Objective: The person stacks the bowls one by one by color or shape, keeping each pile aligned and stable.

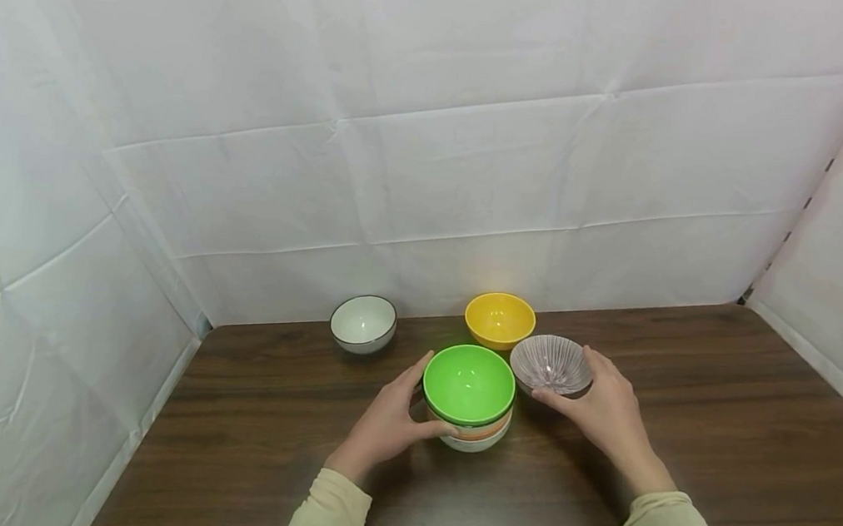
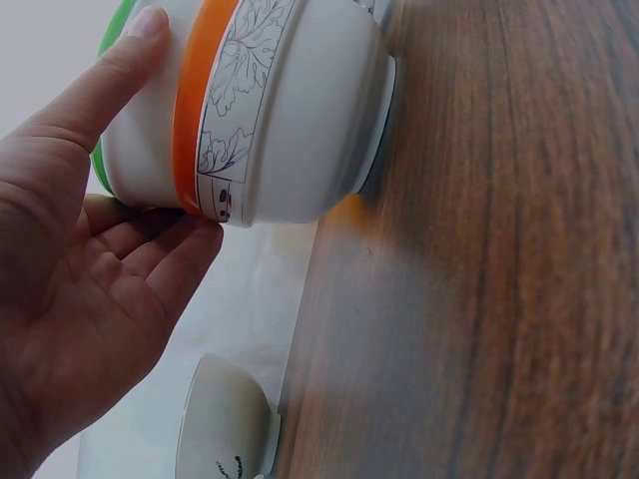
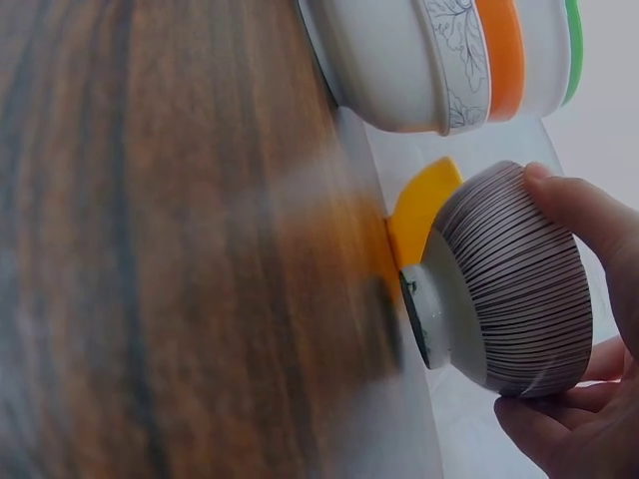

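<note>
Near the middle of the table stands a stack of nested bowls, with a bright green bowl (image 1: 469,384) on top. Below its rim, the left wrist view shows an orange band (image 2: 203,90) and a white bowl (image 2: 315,120) with a leaf-patterned band. My left hand (image 1: 393,419) grips the stack from the left, thumb at the front and fingers round the far side. On the right, my right hand (image 1: 608,409) holds a striped bowl (image 1: 552,362) by its sides between thumb and fingers. That bowl is tilted, its foot (image 3: 427,317) close over the table.
A yellow bowl (image 1: 499,320) stands behind the stack, near the back wall. Farther left is a white bowl (image 1: 363,325) with a dark rim. White sheeting (image 1: 467,175) closes off the back and sides of the brown wooden table (image 1: 247,448).
</note>
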`<state>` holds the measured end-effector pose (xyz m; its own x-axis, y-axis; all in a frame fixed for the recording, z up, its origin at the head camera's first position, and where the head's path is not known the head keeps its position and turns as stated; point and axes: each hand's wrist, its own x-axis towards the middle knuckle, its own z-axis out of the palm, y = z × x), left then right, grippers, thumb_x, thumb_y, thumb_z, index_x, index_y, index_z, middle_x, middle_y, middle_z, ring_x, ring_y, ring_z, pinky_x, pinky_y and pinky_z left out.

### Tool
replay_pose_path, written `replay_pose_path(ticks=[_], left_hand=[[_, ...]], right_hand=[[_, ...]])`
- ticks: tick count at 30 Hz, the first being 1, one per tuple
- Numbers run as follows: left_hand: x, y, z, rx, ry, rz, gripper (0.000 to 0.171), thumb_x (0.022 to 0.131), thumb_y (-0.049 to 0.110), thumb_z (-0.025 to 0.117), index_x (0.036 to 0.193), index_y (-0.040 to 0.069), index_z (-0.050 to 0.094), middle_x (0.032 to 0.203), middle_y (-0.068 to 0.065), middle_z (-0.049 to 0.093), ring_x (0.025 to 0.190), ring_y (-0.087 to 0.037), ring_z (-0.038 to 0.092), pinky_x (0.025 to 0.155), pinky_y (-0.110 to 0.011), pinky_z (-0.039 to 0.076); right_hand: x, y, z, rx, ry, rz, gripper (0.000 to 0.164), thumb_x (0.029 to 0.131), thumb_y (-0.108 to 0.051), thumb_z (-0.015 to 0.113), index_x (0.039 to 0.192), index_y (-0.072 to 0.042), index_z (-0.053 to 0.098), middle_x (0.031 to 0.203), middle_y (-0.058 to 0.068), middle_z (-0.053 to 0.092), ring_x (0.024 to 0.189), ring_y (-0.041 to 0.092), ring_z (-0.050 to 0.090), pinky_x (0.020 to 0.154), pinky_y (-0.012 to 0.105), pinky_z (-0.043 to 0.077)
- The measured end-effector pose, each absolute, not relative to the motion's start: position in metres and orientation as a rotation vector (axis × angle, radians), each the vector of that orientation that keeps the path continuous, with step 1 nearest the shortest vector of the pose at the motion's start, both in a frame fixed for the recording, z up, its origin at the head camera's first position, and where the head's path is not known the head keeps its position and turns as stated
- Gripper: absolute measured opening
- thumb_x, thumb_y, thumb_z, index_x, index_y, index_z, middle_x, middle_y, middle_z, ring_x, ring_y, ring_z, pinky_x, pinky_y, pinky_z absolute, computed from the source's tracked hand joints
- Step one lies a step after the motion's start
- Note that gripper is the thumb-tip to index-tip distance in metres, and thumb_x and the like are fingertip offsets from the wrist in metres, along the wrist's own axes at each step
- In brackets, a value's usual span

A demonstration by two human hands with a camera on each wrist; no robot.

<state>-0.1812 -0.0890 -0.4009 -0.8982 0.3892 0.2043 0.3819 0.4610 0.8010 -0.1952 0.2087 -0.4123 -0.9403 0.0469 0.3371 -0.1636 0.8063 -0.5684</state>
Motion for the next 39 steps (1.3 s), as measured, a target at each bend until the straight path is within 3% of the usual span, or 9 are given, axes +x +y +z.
replay_pose_path(ticks=[17, 39], left_hand=[[-0.180, -0.090, -0.401, 0.702, 2.688, 1.455, 0.106, 0.068, 0.041, 0.083, 0.151, 0.009, 0.025, 0.153, -0.010, 0.034, 0.133, -0.020, 0.040, 0.109, -0.044, 0.041], [-0.181, -0.089, -0.401, 0.706, 2.686, 1.462, 0.107, 0.068, 0.040, 0.083, 0.151, 0.008, 0.024, 0.153, -0.010, 0.034, 0.133, -0.021, 0.040, 0.108, -0.044, 0.041]], right_hand=[[-0.192, 0.208, -0.398, 0.083, -2.584, 0.925, 0.115, 0.064, -0.066, 0.074, 0.138, 0.013, 0.038, 0.139, 0.037, 0.042, 0.124, 0.053, 0.039, 0.099, 0.071, 0.036], [-0.181, 0.200, -0.374, 0.156, -2.422, 0.990, 0.102, 0.063, -0.047, 0.084, 0.136, 0.011, 0.044, 0.135, 0.034, 0.048, 0.121, 0.049, 0.045, 0.096, 0.068, 0.041]])
